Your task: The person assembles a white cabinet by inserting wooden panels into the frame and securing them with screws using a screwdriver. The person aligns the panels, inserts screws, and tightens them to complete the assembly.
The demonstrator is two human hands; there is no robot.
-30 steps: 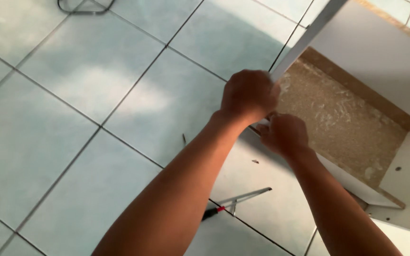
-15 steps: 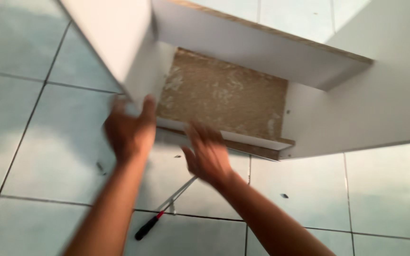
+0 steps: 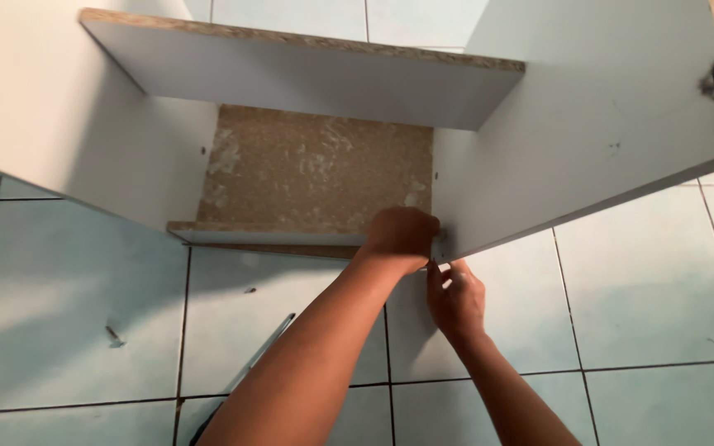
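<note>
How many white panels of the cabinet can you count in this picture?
4: the left side panel, the upper shelf, the right side panel, and the low front strip that the left hand touches. More may lie out of frame.

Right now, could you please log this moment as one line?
left hand: on cabinet lower corner | right hand: fingertips at same corner | screwdriver: on tiled floor

No packages, labels, signs or screens show anywhere around the hands.
</note>
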